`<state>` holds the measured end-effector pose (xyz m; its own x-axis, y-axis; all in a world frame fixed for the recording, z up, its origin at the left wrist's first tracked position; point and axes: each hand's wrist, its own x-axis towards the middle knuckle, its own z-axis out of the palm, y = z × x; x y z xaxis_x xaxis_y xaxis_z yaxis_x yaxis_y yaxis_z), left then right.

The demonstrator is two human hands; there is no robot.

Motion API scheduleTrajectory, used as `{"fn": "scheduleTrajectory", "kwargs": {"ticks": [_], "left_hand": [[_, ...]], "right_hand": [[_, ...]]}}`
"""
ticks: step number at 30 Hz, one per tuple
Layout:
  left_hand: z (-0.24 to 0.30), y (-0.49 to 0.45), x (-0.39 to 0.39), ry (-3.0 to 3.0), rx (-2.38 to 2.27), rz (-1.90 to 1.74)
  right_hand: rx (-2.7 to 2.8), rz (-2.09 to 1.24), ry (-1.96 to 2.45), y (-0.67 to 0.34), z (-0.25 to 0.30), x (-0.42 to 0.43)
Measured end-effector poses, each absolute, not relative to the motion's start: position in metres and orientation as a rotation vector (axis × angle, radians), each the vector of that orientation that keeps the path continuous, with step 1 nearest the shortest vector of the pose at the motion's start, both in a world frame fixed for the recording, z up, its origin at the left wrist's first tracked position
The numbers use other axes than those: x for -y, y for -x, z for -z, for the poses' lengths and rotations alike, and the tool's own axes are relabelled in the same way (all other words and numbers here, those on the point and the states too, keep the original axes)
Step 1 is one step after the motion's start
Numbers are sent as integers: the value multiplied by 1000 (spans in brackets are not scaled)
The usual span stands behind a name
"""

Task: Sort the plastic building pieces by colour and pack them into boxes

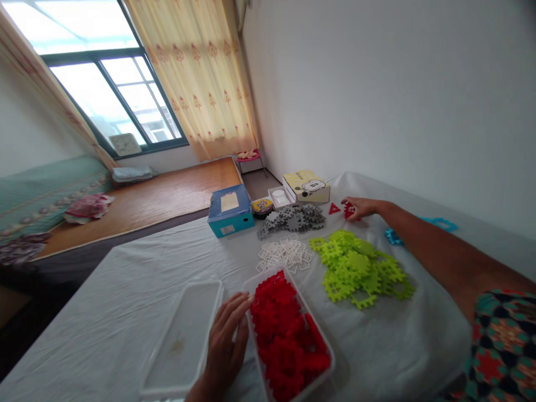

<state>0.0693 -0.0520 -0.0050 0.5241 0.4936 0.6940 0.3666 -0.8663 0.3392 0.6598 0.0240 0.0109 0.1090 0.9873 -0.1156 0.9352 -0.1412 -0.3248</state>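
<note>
My right hand (362, 207) reaches to the far side of the table, its fingers closed on a red toothed plastic building piece (348, 210). Just left of it lies a red triangular piece (334, 209). Stretched out, the fingers of my left hand (228, 335) rest against the left rim of a clear plastic box (260, 363) and grip nothing. Many red building pieces (285, 335) fill that box. To the left of my left hand, a translucent lid (184, 340) lies flat on the cloth.
Green pieces (360, 265) are heaped right of the box. Beyond it lie white square pieces (285, 252) and grey pieces (295, 218). A blue box (231, 212), a round tin (262, 207) and a yellow box (306, 187) stand behind. Blue pieces (441, 224) lie past my right forearm.
</note>
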Motion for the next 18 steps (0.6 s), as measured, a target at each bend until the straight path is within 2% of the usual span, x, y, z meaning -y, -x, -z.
{"fn": "scheduleTrajectory", "kwargs": {"ticks": [6,10,18], "left_hand": [[5,-70,50,-2594,-765,-1271],[5,-71,49,-2592,-766,-1273],[9,-72,49,-2590,-749,-1251]], "right_hand": [[1756,-311,2226,-650,-19,-30],[1353,-530,2152,-632,-16,-47],[1358,-635,2273,-609,-16,-70]]}}
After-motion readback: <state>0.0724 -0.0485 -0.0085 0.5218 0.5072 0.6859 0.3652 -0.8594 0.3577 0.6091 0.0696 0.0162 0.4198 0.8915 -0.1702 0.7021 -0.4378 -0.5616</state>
